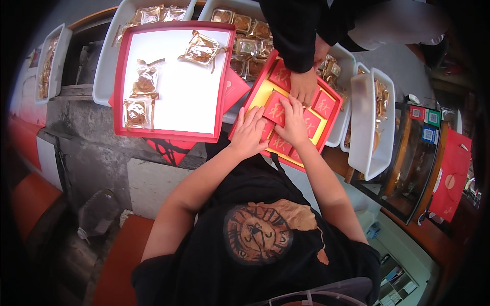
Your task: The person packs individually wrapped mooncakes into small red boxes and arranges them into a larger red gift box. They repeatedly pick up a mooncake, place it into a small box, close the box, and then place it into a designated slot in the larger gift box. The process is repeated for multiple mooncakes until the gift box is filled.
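Worn grey surface (99,135) leftward; small red box (275,109) between left fingers (253,117) and right fingers (294,108), held by both.

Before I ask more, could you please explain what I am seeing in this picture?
A wide camera on a person's head looks down; straight edges therefore bend. No machine: the left hand and right hand are the wearer's. Their fingers touch a small red packet at a red box; how firmly, I cannot tell. Another person's hand is there too. Leftward, a white-lined red tray carries three wrapped pastries, apparently. White bins hold more.
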Demonstrator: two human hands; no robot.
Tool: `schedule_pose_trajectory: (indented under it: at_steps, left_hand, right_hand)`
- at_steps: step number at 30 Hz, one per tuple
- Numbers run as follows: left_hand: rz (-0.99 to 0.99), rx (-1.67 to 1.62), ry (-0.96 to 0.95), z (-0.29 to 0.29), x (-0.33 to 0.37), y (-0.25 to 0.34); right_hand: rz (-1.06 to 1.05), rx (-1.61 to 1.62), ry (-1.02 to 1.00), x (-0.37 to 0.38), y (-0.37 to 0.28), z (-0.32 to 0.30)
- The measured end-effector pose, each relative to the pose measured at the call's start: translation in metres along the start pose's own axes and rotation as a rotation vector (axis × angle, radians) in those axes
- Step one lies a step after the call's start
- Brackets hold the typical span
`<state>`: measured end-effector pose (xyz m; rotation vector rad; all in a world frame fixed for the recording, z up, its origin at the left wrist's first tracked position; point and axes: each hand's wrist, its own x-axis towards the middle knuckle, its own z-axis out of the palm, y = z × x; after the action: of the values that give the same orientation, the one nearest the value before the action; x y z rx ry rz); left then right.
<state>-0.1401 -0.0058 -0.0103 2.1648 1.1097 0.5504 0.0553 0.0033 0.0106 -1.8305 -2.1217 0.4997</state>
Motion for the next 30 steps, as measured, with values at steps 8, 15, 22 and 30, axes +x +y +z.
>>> schedule_pose_trajectory:
  at_steps: [8, 15, 22, 30]
  left_hand:
    - [-0.061, 0.061, -0.022, 0.005, 0.04, -0.009]
    - [-0.192, 0.078, -0.076, 0.012, 0.045, -0.013]
    - [-0.171, -0.015, -0.021, 0.017, 0.039, -0.03]
    - [-0.067, -0.091, 0.086, 0.011, 0.036, -0.024]
  right_hand:
    - [-0.001, 0.017, 0.017, -0.005, 0.024, 0.004]
    - [0.019, 0.184, -0.086, 0.021, 0.031, -0.005]
    - [-0.007, 0.102, -0.048, 0.022, 0.031, 0.004]
    - [-0.013, 0.159, 0.021, 0.015, 0.043, 0.015]
